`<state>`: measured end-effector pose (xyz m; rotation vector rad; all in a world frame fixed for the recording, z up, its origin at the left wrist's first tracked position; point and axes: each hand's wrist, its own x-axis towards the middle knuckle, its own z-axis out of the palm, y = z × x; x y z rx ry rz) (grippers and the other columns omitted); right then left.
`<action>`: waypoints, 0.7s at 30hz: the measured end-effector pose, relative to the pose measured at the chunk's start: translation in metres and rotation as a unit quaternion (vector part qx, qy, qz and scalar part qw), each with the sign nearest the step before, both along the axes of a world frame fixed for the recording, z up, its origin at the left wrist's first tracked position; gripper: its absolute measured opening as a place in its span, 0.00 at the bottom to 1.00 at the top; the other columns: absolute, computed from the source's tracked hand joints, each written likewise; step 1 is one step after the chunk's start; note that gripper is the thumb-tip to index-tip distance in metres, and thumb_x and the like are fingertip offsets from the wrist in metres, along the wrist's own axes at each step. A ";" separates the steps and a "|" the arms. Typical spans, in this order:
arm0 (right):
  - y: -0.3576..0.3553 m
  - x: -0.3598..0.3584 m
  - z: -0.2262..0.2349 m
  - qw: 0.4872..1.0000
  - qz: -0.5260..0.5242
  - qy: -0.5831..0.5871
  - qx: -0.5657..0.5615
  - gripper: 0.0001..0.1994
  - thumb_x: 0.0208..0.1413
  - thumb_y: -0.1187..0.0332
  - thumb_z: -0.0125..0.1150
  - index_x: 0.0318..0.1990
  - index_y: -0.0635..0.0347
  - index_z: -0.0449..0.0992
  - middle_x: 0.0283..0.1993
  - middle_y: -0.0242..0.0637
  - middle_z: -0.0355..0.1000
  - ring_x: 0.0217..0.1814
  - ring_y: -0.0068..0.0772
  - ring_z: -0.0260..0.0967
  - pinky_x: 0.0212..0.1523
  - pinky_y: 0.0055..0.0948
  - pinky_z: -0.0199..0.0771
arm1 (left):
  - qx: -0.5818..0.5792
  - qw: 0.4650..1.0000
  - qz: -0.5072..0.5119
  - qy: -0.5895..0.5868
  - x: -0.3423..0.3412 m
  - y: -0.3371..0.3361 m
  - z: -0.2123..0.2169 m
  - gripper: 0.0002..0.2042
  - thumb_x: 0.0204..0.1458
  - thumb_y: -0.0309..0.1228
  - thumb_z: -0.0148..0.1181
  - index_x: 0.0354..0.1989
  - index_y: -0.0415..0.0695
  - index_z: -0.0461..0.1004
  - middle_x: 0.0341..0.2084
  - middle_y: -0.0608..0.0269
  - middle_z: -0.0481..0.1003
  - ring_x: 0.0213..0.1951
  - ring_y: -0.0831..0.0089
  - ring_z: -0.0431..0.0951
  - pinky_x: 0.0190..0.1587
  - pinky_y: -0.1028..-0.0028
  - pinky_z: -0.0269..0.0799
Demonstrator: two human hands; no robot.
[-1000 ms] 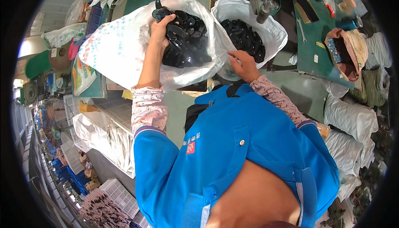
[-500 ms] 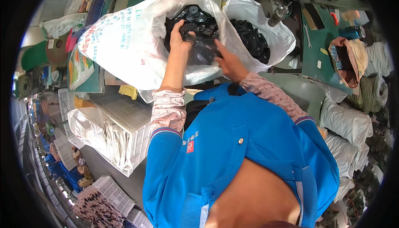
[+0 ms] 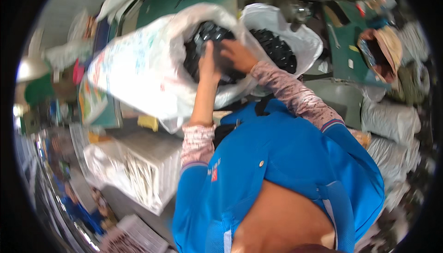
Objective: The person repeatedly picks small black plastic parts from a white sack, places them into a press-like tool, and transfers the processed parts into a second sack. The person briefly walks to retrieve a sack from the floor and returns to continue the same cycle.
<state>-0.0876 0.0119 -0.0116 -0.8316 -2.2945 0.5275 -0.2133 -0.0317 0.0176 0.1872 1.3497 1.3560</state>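
Both of my hands are at the mouth of a large white woven sack (image 3: 138, 63) with a clear liner, lying on its side with its opening toward me. Inside it is a heap of shiny black parts (image 3: 210, 32), some of them round in the earlier frame. My left hand (image 3: 210, 66) is over the heap, thumb up, its other fingers hidden. Close beside it, my right hand (image 3: 242, 57) is smeared by motion, fingers bent toward the left hand. A dark blur lies between them; whether either hand holds a part I cannot make out.
A second white sack (image 3: 307, 45) of black parts stands to the right. A wrench (image 3: 334, 36) and a brown-lined bag (image 3: 380, 52) are on the green bench at right. Left of me is a white crate (image 3: 157, 170) with pale bundles. Full white sacks (image 3: 390, 119) are stacked at right.
My right hand has moved up and left, over the black parts and nearer my left hand. My left hand has shifted slightly. The whole view has moved a little.
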 end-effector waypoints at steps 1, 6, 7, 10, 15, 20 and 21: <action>-0.004 -0.002 0.009 0.996 0.038 -0.078 0.002 0.11 0.48 0.67 0.55 0.39 0.59 0.73 0.48 0.48 0.65 0.47 0.51 0.64 0.47 0.44 0.64 | 0.049 0.998 -0.011 -0.042 -0.005 -0.004 -0.014 0.22 0.49 0.42 0.63 0.47 0.39 0.69 0.40 0.60 0.73 0.41 0.68 0.74 0.42 0.70 0.72; -0.020 -0.015 0.001 0.997 -0.008 -0.070 -0.029 0.23 0.50 0.62 0.56 0.54 0.54 0.61 0.44 0.40 0.62 0.45 0.43 0.66 0.35 0.35 0.75 | 0.045 0.990 -0.035 -0.127 -0.023 -0.009 -0.045 0.24 0.48 0.40 0.64 0.51 0.41 0.67 0.48 0.57 0.70 0.49 0.65 0.71 0.51 0.65 0.70; -0.024 -0.012 0.023 0.991 -0.010 -0.060 -0.115 0.23 0.51 0.63 0.56 0.54 0.55 0.61 0.44 0.43 0.62 0.43 0.48 0.67 0.38 0.39 0.74 | 0.045 0.989 -0.044 -0.130 -0.028 -0.010 -0.040 0.22 0.48 0.38 0.64 0.49 0.41 0.69 0.46 0.57 0.71 0.46 0.66 0.73 0.49 0.67 0.71; -0.010 0.001 -0.005 0.985 0.001 0.116 -0.126 0.26 0.46 0.61 0.58 0.55 0.57 0.65 0.41 0.52 0.63 0.43 0.53 0.65 0.45 0.43 0.67 | 0.076 0.993 -0.053 -0.070 -0.005 0.003 -0.018 0.20 0.48 0.37 0.62 0.47 0.39 0.70 0.43 0.57 0.72 0.44 0.65 0.73 0.48 0.69 0.71; -0.020 0.045 0.030 0.970 0.065 0.145 -0.184 0.30 0.50 0.56 0.59 0.60 0.57 0.62 0.46 0.52 0.63 0.48 0.50 0.64 0.50 0.36 0.65 | 0.140 0.968 -0.131 -0.159 0.019 -0.012 0.009 0.17 0.49 0.37 0.58 0.45 0.40 0.71 0.42 0.55 0.73 0.45 0.61 0.74 0.50 0.65 0.71; -0.023 0.151 0.066 0.961 0.047 0.108 -0.249 0.29 0.52 0.55 0.58 0.60 0.59 0.62 0.49 0.49 0.62 0.51 0.47 0.63 0.50 0.35 0.65 | 0.140 0.967 -0.138 -0.162 0.109 -0.002 0.008 0.16 0.48 0.38 0.57 0.43 0.41 0.72 0.40 0.56 0.74 0.43 0.63 0.75 0.47 0.66 0.72; -0.019 0.171 0.058 0.962 0.029 0.138 -0.234 0.29 0.52 0.55 0.58 0.59 0.59 0.63 0.47 0.48 0.63 0.50 0.47 0.64 0.49 0.35 0.65 | 0.137 0.962 -0.165 -0.168 0.132 0.004 0.012 0.16 0.48 0.38 0.57 0.42 0.41 0.72 0.39 0.57 0.74 0.42 0.64 0.75 0.45 0.66 0.73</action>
